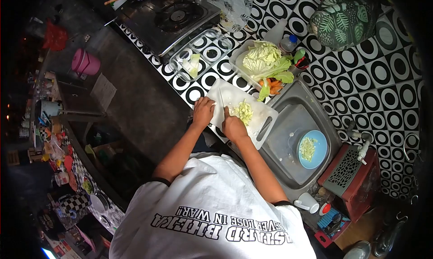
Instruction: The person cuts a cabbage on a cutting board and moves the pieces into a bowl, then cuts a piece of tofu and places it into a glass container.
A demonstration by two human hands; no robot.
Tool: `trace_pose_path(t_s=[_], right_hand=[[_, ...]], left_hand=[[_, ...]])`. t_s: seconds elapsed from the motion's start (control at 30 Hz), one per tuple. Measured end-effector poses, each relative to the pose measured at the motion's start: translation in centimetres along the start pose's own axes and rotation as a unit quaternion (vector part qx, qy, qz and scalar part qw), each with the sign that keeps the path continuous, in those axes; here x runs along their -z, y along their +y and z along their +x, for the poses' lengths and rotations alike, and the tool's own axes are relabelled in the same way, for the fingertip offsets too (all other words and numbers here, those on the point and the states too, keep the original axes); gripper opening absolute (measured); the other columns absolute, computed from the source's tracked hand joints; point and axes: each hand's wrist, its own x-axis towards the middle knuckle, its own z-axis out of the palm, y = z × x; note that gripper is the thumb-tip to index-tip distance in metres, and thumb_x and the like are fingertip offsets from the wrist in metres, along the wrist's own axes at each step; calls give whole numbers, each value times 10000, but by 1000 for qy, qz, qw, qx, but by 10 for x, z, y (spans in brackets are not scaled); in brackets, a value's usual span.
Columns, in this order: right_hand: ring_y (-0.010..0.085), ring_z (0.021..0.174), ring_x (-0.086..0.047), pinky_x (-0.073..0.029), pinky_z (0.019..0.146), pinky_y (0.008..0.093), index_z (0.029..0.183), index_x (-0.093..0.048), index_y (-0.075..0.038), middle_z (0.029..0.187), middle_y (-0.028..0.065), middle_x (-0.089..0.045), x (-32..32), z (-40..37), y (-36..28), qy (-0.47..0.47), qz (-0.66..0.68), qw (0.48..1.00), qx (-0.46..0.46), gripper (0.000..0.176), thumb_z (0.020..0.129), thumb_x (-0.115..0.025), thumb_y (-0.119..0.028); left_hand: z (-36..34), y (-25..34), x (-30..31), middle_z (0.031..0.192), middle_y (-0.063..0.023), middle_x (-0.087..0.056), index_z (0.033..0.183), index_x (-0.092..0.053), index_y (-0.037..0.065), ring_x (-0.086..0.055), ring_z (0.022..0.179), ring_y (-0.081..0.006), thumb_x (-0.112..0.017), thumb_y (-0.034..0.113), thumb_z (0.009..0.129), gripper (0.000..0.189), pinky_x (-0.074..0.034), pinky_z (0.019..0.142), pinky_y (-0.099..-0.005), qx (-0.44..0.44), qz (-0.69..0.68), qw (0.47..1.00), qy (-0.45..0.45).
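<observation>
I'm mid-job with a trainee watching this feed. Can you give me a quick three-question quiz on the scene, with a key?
1. Which hand holds the knife?
2. True or false: the blue bowl is empty.
3. Fill in the blank: the chopped pile lies on the white ____.

Key:
1. The right hand.
2. False; it holds pale cut pieces.
3. Cutting board.

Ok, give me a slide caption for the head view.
Right hand with a knife and left hand at a white cutting board bearing chopped greens.
</observation>
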Motion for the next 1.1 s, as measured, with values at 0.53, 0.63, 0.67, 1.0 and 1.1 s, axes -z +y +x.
trace_pose_path(t_s=[0.53,0.63,0.67,1.0,1.1], right_hand=[[374,734,-677,-548,696,444,1365,-393,133,802,256,-671,-12,-12,4,-1,-8,999,-32,586,821,-492,-61],[398,702,-655,-531,697,462,1362,-411,118,750,261,-655,-15,-3,1,28,16,998,-58,618,803,-557,-103],[398,702,-655,-531,697,462,1362,-411,118,750,261,-655,-16,0,-1,33,18,997,-65,618,803,-557,-103],[383,687,-660,-537,676,451,1360,-404,126,758,258,-662,-30,27,-23,58,24,991,-122,629,796,-554,-109],[382,687,-660,-537,672,449,1354,-404,136,759,259,-662,-32,32,-30,58,28,989,-135,625,794,-549,-103]], left_hand=[[47,-12,-4,928,-54,-588,929,-693,73,-551,947,-257,-667,60,780,152,-432,842,-399,-107,-21,991,-75],[60,-19,-5,917,-50,-585,921,-692,74,-551,939,-257,-672,69,782,140,-433,831,-401,-146,-42,985,-88],[64,-21,-6,917,-50,-585,921,-692,74,-551,939,-257,-672,69,782,140,-433,831,-401,-152,-46,983,-92],[96,-36,-8,876,-41,-597,860,-686,82,-567,916,-250,-688,103,790,73,-436,805,-412,-186,-89,964,-165],[100,-38,-7,871,-42,-599,856,-684,85,-572,912,-251,-698,96,773,84,-444,803,-411,-196,-99,962,-162]])
